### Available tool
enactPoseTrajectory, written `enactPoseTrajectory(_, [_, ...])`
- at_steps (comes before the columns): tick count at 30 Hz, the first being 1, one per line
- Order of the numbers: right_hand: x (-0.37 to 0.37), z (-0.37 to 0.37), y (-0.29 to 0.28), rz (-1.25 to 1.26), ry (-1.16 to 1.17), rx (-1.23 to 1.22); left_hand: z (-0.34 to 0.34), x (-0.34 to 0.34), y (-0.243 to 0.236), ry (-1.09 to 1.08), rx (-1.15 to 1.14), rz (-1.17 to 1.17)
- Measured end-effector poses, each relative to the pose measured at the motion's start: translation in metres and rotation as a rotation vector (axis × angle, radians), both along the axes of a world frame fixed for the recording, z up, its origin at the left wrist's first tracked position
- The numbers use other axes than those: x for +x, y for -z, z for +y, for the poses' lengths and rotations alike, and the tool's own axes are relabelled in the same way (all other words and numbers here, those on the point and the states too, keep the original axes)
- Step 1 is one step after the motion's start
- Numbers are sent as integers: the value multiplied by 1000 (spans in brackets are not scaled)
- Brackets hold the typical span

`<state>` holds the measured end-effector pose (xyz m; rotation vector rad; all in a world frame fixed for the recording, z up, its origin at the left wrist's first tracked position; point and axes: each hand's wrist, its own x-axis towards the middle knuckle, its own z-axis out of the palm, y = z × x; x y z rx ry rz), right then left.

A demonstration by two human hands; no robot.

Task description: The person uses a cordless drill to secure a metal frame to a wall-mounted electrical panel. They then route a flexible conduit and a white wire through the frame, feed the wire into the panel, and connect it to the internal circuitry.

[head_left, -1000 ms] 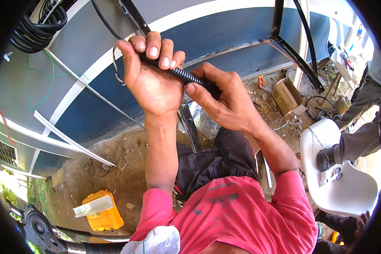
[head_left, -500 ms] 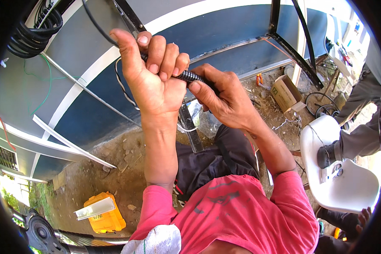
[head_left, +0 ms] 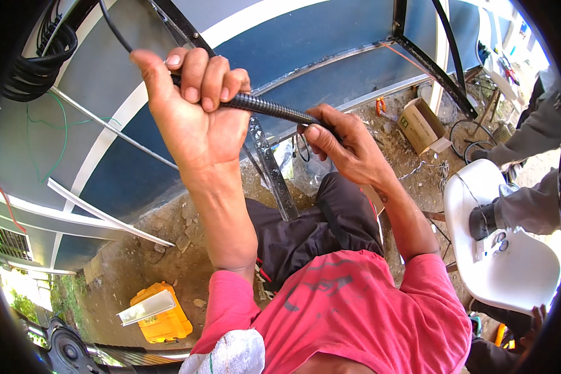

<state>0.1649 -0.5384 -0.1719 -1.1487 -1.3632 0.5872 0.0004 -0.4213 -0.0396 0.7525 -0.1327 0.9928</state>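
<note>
A black corrugated conduit [head_left: 273,108] stretches between my hands, slanting down to the right. My left hand [head_left: 199,115] has its fingers wrapped around the conduit's left end, thumb pointing up. Past that fist, a smooth black cable [head_left: 113,26] runs off toward the upper left; where it meets the conduit is hidden by my fingers. My right hand [head_left: 352,149] grips the conduit's other end between thumb and curled fingers, covering its tip. Below the conduit, a dark metal bar [head_left: 272,168] slopes down between my forearms.
A coil of black cable [head_left: 40,70] hangs at the upper left before the blue and grey wall. On the dirt floor are a yellow case [head_left: 165,321] and a cardboard box [head_left: 421,126]. Another person's foot [head_left: 483,221] rests on a white chair [head_left: 517,274] with scissors [head_left: 499,242].
My left hand has moved left and my right hand slightly right and down. The gap between them has widened, exposing a longer stretch of conduit.
</note>
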Motion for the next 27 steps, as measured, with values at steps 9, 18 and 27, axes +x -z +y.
enactPoseTrajectory(9, [3, -12, -1, 53, -21, -48, 16, -7, -4, -118, 144, 41])
enactPoseTrajectory(18, [-12, 4, 12, -324, 378, 613, 33, -11, -14, 31, 47, -53])
enactPoseTrajectory(27, [4, 2, 40, -568, 566, 561, 25, -7, -18, 70, -29, -47])
